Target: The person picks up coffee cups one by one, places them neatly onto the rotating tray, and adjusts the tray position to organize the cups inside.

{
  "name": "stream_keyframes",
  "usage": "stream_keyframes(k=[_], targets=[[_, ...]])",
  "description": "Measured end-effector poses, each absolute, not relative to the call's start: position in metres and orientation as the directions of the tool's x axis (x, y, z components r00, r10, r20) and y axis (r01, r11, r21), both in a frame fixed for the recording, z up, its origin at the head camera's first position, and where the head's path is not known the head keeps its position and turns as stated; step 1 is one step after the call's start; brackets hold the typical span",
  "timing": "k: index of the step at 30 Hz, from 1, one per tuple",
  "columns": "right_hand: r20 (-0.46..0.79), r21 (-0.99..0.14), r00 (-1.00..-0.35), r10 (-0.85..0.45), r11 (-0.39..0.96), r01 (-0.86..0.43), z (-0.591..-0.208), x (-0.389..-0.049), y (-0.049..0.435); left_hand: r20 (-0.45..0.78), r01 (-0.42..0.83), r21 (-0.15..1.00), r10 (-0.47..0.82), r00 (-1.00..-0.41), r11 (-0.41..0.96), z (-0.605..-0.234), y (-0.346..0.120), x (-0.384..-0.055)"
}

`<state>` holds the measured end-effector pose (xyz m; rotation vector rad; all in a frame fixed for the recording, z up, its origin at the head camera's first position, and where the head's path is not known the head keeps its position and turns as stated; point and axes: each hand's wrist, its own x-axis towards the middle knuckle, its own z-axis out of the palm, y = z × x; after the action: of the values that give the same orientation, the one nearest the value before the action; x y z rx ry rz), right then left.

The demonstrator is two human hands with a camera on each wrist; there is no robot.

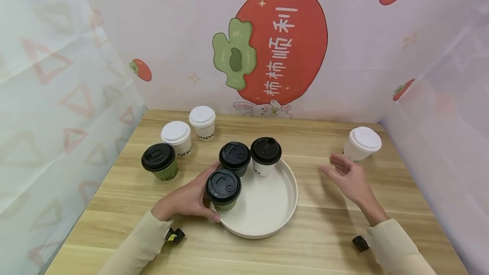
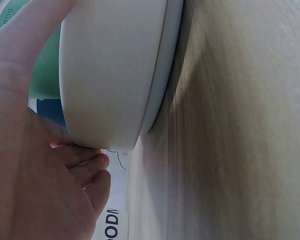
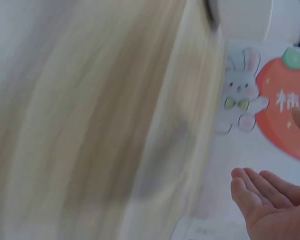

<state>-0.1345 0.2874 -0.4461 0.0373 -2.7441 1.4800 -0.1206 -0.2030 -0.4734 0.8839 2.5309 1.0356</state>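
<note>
At the left side of a round cream tray [image 1: 267, 215], my left hand [image 1: 191, 196] grips the tray's wall, thumb near the front and fingers farther back. In the left wrist view, its fingers curl against the tray wall [image 2: 110, 75]. Inside the tray stand a green cup with a black lid [image 1: 223, 188], a second black-lidded cup [image 1: 234, 156] behind it, and a white cup with a black lid [image 1: 265, 152]. My right hand [image 1: 353, 183] hovers over the table, palm turned inward and fingers extended, holding nothing. Just beyond it is a white-lidded cup [image 1: 363, 141].
Left of the tray stand a green cup with a black lid [image 1: 160, 162] and two white-lidded cups, the nearer one [image 1: 177, 137] and the farther one [image 1: 203, 122]. A printed backdrop [image 1: 344, 75] rises behind the wooden table [image 1: 313, 241], with pale sheets on both sides.
</note>
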Motion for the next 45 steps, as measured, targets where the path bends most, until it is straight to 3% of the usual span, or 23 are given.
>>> stream_keyframes(k=[9, 15, 29, 37, 45], targets=[[-0.050, -0.753, -0.979, 0.196, 0.636, 0.166, -0.457, -0.132, 0.345, 0.001, 0.456, 0.689, 0.628, -0.778, 0.564, -0.474, -0.203, -0.121], [-0.113, -0.765, -0.958, 0.265, 0.592, 0.254, -0.457, -0.146, 0.364, 0.006, 0.455, 0.689, 0.624, -0.781, 0.564, -0.474, -0.204, -0.121], [-0.028, -0.786, -0.885, 0.465, 0.537, 0.307, -0.469, -0.182, 0.362, -0.006, 0.444, 0.705, 0.632, -0.775, 0.553, -0.476, -0.202, -0.122], [-0.010, -0.786, -0.908, 0.420, 0.558, 0.267, -0.464, -0.182, 0.357, -0.014, 0.438, 0.708, 0.631, -0.776, 0.554, -0.474, -0.201, -0.121], [0.053, -0.818, -0.965, 0.256, 0.565, 0.105, -0.439, -0.172, 0.334, -0.013, 0.436, 0.710, 0.629, -0.777, 0.553, -0.472, -0.201, -0.121]])
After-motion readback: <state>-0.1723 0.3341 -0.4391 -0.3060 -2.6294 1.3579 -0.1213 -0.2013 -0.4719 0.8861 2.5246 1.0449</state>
